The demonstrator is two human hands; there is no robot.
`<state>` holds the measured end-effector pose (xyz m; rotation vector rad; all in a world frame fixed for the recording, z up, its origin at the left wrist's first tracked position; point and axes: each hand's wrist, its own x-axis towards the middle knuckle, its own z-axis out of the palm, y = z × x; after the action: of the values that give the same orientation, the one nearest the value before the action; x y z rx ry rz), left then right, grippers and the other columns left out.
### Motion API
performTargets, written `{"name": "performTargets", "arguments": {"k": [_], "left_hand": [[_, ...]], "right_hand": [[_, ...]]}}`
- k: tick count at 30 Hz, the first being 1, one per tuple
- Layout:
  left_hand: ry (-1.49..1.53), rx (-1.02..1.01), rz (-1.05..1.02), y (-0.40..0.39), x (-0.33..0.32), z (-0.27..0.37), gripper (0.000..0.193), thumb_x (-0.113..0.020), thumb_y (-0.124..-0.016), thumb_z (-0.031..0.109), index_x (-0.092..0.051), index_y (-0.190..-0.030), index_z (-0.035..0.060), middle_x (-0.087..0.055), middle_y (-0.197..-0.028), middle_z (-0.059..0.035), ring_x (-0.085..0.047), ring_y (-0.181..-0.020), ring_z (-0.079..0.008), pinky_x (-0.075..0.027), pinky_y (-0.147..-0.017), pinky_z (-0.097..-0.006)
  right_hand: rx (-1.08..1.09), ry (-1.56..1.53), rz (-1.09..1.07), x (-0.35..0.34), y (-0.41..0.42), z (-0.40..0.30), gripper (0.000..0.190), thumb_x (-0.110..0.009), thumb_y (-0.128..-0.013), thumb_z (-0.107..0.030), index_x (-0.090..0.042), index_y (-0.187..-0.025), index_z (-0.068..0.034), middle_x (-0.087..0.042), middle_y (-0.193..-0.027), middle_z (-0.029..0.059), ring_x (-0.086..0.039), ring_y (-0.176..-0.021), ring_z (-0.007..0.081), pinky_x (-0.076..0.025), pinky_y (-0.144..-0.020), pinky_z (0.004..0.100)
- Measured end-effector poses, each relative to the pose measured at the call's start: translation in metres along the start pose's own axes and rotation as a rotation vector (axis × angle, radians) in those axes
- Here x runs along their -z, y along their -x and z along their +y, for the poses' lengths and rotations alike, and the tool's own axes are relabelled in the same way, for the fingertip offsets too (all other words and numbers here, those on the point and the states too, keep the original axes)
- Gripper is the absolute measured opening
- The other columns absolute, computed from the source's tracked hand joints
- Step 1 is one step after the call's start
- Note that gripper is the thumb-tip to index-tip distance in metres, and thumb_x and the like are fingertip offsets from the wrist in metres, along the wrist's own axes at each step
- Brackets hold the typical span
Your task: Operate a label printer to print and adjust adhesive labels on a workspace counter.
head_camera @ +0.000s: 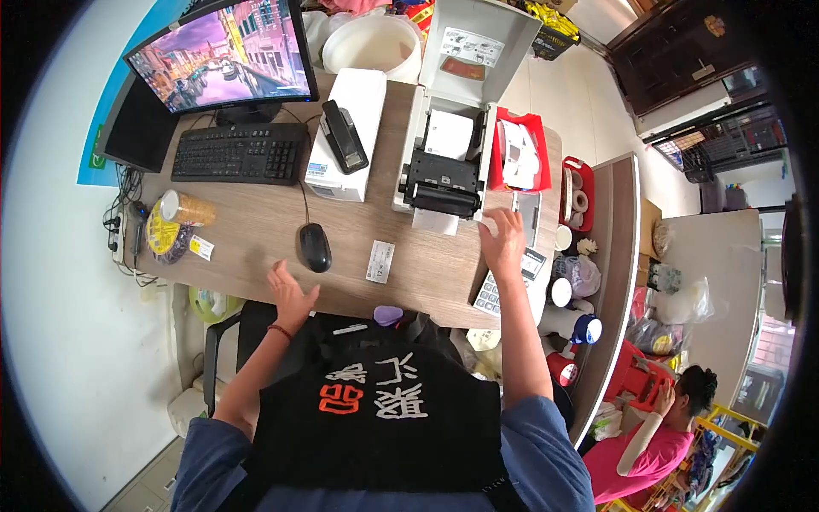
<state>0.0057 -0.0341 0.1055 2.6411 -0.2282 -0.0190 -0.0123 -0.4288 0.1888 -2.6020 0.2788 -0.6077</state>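
My left hand hovers at the desk's front edge, fingers apart and holding nothing, below a black computer mouse. My right hand is beside the front right corner of a label printer, fingers spread; whether it touches the printer cannot be told. The printer's grey lid stands raised, with a roll of white labels inside and a label strip sticking out in front. A printed price label lies on the desk between my hands. Under my right forearm is a desk calculator.
A monitor, keyboard and white box-shaped device with a black stapler stand behind. A red basket holds labels. At left are a lidded jar and a round package. Another person is at lower right.
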Motion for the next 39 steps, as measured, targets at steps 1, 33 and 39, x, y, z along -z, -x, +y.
{"name": "performTargets", "arguments": {"k": [1, 33, 39], "left_hand": [[0.038, -0.056, -0.001, -0.003, -0.001, 0.008, 0.084, -0.073, -0.060, 0.016, -0.025, -0.126, -0.0046, -0.035, -0.120, -0.0243, -0.032, -0.113, -0.0394, -0.026, -0.098, -0.0466], [0.010, 0.395, -0.033, 0.090, -0.060, -0.052, 0.082, -0.074, -0.066, 0.018, -0.025, -0.126, -0.0094, -0.037, -0.121, -0.0248, -0.036, -0.114, -0.0380, -0.031, -0.095, -0.0436], [0.360, 0.675, 0.025, 0.079, -0.090, -0.074, 0.093, -0.077, -0.067, 0.024, -0.017, -0.128, -0.0142, -0.033, -0.124, -0.0315, -0.037, -0.117, -0.0397, -0.032, -0.098, -0.0396]], "right_hand": [[0.003, -0.003, -0.001, -0.006, -0.009, -0.007, 0.024, -0.069, -0.061, -0.002, -0.060, -0.083, -0.006, -0.059, -0.086, 0.0092, -0.053, -0.083, 0.0295, -0.044, -0.075, 0.0369], [0.050, 0.020, -0.250, -0.041, -0.046, 0.007, 0.032, -0.076, -0.061, -0.022, -0.066, -0.089, -0.009, -0.061, -0.091, 0.0028, -0.050, -0.093, 0.0230, -0.038, -0.083, 0.0378], [0.066, 0.013, -0.261, -0.040, -0.045, 0.004, 0.031, -0.075, -0.063, -0.022, -0.066, -0.090, -0.009, -0.063, -0.094, 0.0030, -0.051, -0.095, 0.0221, -0.038, -0.085, 0.0372]]}}
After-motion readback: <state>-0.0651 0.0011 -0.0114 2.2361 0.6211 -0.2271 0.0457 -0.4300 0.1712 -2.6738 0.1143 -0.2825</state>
